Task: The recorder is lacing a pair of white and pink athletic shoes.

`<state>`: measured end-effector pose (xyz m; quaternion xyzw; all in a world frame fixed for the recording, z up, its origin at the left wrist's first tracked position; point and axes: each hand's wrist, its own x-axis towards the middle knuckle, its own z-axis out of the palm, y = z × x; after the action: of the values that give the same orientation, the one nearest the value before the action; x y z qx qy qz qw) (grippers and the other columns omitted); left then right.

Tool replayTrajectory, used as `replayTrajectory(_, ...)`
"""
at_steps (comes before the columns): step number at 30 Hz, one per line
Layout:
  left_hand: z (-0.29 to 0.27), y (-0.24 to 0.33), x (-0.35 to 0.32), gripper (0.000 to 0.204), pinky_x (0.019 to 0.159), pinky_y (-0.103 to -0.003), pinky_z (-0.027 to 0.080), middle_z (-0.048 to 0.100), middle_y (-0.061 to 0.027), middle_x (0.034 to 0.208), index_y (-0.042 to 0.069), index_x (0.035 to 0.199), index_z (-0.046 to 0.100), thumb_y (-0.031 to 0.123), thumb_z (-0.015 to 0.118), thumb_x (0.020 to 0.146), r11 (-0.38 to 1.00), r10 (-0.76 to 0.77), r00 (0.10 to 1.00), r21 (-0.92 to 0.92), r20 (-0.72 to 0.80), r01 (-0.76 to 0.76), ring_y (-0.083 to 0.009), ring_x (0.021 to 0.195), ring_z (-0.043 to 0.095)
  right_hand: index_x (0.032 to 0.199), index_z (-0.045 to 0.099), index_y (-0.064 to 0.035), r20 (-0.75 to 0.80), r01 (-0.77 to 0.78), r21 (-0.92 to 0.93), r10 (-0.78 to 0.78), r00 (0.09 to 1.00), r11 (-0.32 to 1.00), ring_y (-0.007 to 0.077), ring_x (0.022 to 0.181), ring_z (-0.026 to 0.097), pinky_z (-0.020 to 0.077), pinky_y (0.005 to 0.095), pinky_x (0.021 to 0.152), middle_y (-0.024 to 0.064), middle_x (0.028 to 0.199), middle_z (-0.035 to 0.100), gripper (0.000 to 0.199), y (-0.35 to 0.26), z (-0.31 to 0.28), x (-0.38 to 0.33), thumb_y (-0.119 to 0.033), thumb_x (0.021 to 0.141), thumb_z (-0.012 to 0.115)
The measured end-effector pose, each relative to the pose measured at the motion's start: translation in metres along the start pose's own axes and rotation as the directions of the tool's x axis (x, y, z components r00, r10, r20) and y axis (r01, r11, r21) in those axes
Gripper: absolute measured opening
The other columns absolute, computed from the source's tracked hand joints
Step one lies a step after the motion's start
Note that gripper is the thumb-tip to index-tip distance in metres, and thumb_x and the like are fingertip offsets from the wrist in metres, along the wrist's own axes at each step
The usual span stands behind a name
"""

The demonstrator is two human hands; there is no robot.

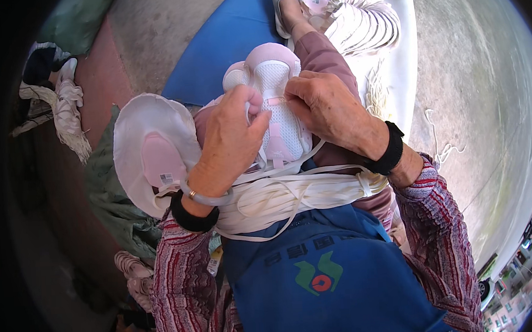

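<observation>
The left arm (184, 278) and the right arm (438, 235) came up from the bottom and leaned in. The left hand (231, 124) had its back showing, with curled fingers (248, 95) and its thumb (260, 123) poking up to the right. The right hand (333, 107) bent its fingers in close to its thumb. The hands were near but apart. It was hard to see whether the fingertips pinched anything.

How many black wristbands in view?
2: one black wristband on the left wrist, another wristband on the right wrist. No others show.
</observation>
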<state>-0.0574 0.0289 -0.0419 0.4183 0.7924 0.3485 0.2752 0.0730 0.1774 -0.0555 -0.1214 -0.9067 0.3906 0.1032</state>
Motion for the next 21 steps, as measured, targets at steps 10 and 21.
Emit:
replayTrajectory(10,-0.001,0.003,0.011,0.017,0.071,-0.042,0.048,0.057,-0.0159,0.090,0.002,0.096,0.055,0.002,0.066,0.083,0.977,0.201,0.978,0.059,0.055,-0.204,-0.0328,0.081,0.061,0.080,0.061,0.0040,-0.010,-0.020,0.026,0.020,1.000,0.999,0.0391,0.077,0.065,0.0526,0.0449,0.069,0.0225,0.079,0.062,0.007,-0.003,-0.003,0.001,-0.002,0.078,0.064)
replayTrajectory(21,0.003,0.002,0.015,0.012,0.066,-0.040,0.049,0.056,-0.0140,0.087,0.002,0.092,0.058,0.005,0.067,0.085,0.895,0.361,0.932,0.272,0.024,-0.354,-0.0344,0.077,0.061,0.080,0.062,0.0050,-0.024,0.017,-0.067,-0.018,1.000,0.998,0.0387,0.075,0.066,0.0538,0.0446,0.065,0.0222,0.079,0.063,0.006,0.002,0.002,0.002,-0.001,0.078,0.061)
